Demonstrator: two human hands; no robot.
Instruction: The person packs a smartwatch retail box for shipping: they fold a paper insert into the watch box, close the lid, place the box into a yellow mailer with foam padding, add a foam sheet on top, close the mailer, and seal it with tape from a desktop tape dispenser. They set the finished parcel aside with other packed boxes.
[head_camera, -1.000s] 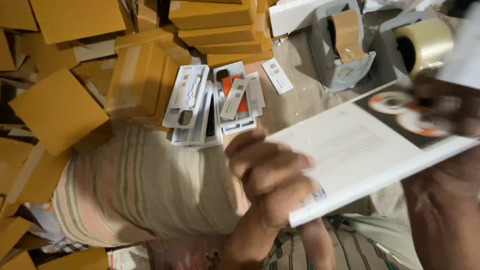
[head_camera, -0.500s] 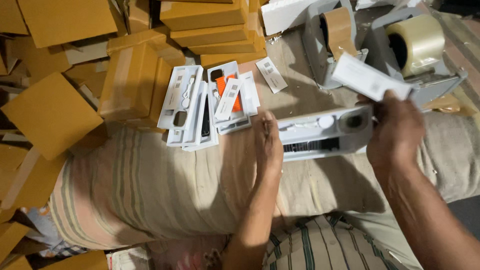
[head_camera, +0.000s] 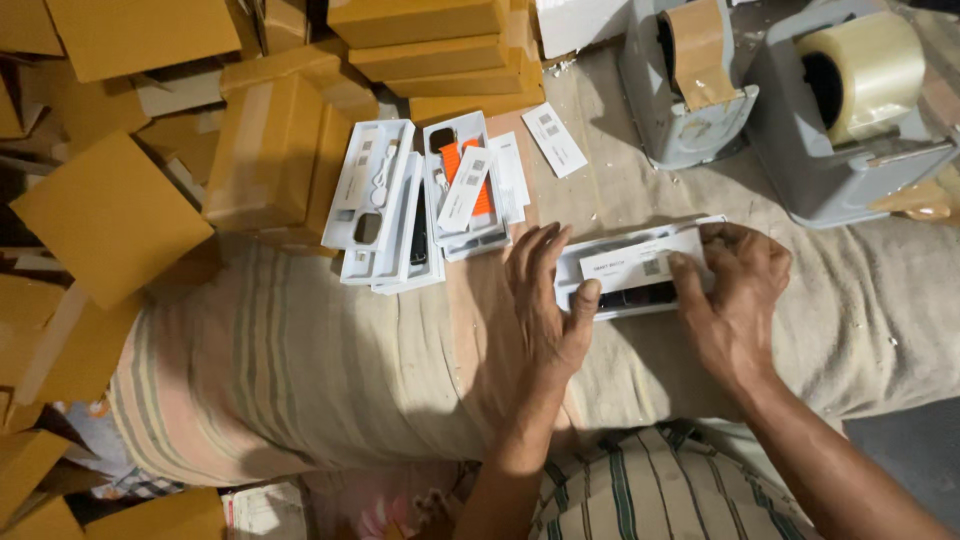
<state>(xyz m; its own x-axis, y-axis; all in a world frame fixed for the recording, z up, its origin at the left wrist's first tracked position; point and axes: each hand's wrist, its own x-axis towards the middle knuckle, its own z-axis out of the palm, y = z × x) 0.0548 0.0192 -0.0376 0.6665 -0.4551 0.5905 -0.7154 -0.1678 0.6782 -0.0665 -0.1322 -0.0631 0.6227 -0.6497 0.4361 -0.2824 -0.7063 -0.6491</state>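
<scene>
A long white tray (head_camera: 625, 298) with dark parts inside lies on the cloth-covered surface (head_camera: 350, 360) in front of me. A small white leaflet (head_camera: 640, 265) lies on top of it. My right hand (head_camera: 735, 300) presses the leaflet down with its fingers on the tray's right part. My left hand (head_camera: 545, 305) rests flat on the cloth at the tray's left end, thumb touching the tray's edge.
A stack of open white trays (head_camera: 400, 200), one with an orange strap (head_camera: 470, 175), and loose leaflets (head_camera: 553, 140) lie behind. Yellow-brown cartons (head_camera: 270, 150) are piled left and back. Two grey tape dispensers (head_camera: 690, 90) (head_camera: 850, 120) stand at the back right.
The leaflet, held up in my right hand before, now lies on the white tray. Earlier still, both hands held a large white printed box, which is out of view now.
</scene>
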